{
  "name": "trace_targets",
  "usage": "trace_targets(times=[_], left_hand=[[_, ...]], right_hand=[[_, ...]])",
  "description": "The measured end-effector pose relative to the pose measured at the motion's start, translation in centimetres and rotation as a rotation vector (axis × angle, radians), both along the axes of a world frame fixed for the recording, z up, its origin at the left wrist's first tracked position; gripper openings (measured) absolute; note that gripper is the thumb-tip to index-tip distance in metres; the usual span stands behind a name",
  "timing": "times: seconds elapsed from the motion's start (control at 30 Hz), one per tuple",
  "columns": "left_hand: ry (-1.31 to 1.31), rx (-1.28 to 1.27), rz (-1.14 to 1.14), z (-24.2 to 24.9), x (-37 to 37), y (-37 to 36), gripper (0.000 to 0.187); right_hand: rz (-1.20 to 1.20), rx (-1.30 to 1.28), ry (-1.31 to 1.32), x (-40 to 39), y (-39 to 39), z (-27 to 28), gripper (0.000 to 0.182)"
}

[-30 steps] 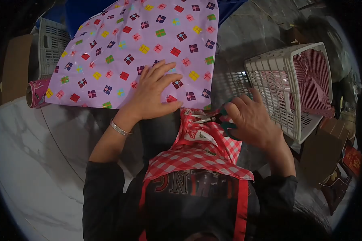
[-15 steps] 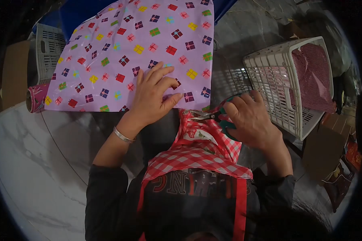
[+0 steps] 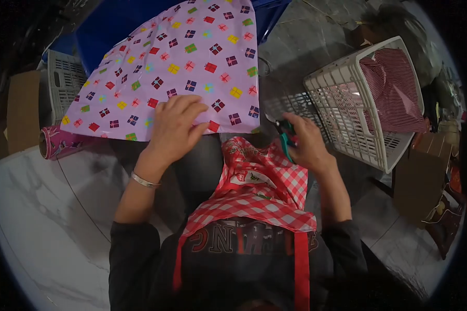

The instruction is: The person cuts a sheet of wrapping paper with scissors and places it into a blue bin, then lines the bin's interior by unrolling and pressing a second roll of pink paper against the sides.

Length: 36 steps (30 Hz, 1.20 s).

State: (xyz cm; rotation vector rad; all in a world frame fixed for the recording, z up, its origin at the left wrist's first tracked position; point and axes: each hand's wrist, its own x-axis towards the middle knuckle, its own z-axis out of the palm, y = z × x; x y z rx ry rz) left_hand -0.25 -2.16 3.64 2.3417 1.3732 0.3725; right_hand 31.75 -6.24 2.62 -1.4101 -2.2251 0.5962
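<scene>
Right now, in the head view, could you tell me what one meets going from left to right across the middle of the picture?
Cardboard box → roll end of the wrapping paper → left hand pressing on the purple gift-wrap sheet → right hand holding green-handled scissors → white plastic basket.

Left hand lies flat, palm down, fingers spread forward, forearm extended. Right hand is closed in a grip, wrist bent inward.
</scene>
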Motion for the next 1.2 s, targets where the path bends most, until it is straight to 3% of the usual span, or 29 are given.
trace_targets(times=[0.03, 0.13, 0.23, 0.4, 0.77, 0.87, 0.97, 1.03, 1.1, 1.2], left_hand=[[0.103, 0.137, 0.042, -0.4, -0.9, -0.6, 0.046], [0.259, 0.223, 0.051, -1.2, -0.8, -2.5, 0.058], [0.102, -0.011, 0.066, -2.8, -1.7, -1.6, 0.065], [0.092, -0.031, 0.094, -3.1, -1.5, -1.8, 0.06], [0.155, 0.023, 0.098, -2.2, -0.5, -2.2, 0.048], [-0.045, -0.052, 0.092, -0.9, -1.7, -1.4, 0.039], [-0.103, -0.093, 0.031, -0.4, -3.3, -0.5, 0.035], [0.051, 0.052, 0.06, 0.6, -2.7, -0.2, 0.031], [0.053, 0.189, 0.009, 2.6, -1.0, -0.5, 0.031], [0.121, 0.217, -0.038, 5.5, 0.5, -1.8, 0.032]], right_hand=[[0.006, 0.016, 0.003, -0.2, -0.3, -1.4, 0.052], [-0.108, -0.008, 0.233, -1.0, -0.2, -4.1, 0.056], [-0.197, -0.003, 0.412, -3.0, 1.5, -4.0, 0.053], [-0.2, 0.029, 0.491, -3.8, 2.7, -1.6, 0.052], [-0.379, -0.115, 0.52, -4.8, 1.3, -2.9, 0.052], [-0.348, -0.205, 0.449, -5.9, 1.9, -3.4, 0.053], [-0.225, -0.054, 0.38, -6.8, 2.3, -3.9, 0.054], [-0.204, -0.017, 0.394, -6.5, 2.6, -3.2, 0.052], [-0.22, 0.151, 0.451, -5.9, 3.0, -1.0, 0.05], [-0.33, 0.145, 0.628, -5.5, 3.6, 1.8, 0.051]])
